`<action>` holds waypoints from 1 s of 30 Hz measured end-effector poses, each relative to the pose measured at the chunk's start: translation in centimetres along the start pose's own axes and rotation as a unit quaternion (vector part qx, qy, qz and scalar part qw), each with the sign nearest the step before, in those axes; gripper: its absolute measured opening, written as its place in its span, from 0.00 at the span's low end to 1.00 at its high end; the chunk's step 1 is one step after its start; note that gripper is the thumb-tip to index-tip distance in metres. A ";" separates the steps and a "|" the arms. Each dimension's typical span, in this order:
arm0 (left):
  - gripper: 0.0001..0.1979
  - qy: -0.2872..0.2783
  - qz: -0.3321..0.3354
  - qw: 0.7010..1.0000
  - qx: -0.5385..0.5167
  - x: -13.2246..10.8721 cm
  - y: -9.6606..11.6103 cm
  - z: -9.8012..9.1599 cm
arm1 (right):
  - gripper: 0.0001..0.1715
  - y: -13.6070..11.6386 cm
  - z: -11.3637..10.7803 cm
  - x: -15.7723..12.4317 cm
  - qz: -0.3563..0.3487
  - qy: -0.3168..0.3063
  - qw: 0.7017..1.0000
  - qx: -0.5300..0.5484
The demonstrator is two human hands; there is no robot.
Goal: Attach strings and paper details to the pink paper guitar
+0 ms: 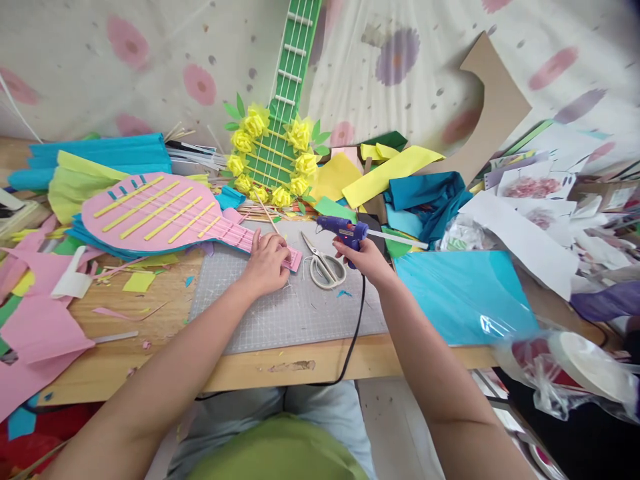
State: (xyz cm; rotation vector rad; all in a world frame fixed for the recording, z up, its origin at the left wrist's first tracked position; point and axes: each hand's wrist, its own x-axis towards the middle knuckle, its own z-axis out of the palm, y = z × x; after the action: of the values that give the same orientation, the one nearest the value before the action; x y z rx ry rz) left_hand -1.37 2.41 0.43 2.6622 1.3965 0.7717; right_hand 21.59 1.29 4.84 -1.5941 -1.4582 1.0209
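Observation:
A pink paper guitar (150, 210) with yellow strips across its body, thin strings and a blue edge lies on its back, its neck reaching over the grey cutting mat (300, 323). My left hand (267, 262) is closed around the head end of that neck and covers part of it. In my right hand (369, 260) is a purple hot glue gun (345, 231), its nozzle pointing left and a white glue stick (400, 238) sticking out behind. The nozzle is apart from the guitar. Between my hands, scissors (326, 268) with pale handles rest on the mat.
A green paper guitar (277, 160) ringed with yellow flowers leans at the back. Pink scraps (45, 340) and blue crepe paper (100, 160) lie left. Right are a wrapped blue sheet (460, 293) and a tape roll (590, 367). The gun's black cord (356, 333) hangs over the table edge.

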 end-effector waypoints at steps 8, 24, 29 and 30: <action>0.10 0.066 -0.048 0.996 -0.037 -0.2 -1.5 -0.8 | 0.24 -4.2 -0.9 0.6 0.053 -0.202 0.969 -0.134; 0.10 0.058 -0.065 0.995 -0.054 -0.3 -2.2 -0.4 | 0.26 -7.6 0.5 2.8 0.048 -0.274 0.897 -0.344; 0.11 0.053 -0.070 0.995 -0.052 -0.4 -2.3 -0.3 | 0.26 -8.6 0.4 2.7 0.046 -0.277 0.884 -0.374; 0.11 0.050 -0.070 0.995 -0.051 -0.4 -2.3 -0.4 | 0.27 -8.6 0.4 2.7 0.044 -0.278 0.881 -0.380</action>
State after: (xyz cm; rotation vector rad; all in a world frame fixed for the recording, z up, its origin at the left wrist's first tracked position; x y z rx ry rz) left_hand -3.45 3.39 0.00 2.4507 1.5019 0.9447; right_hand 17.75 4.77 12.30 -2.0000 -2.4170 1.0778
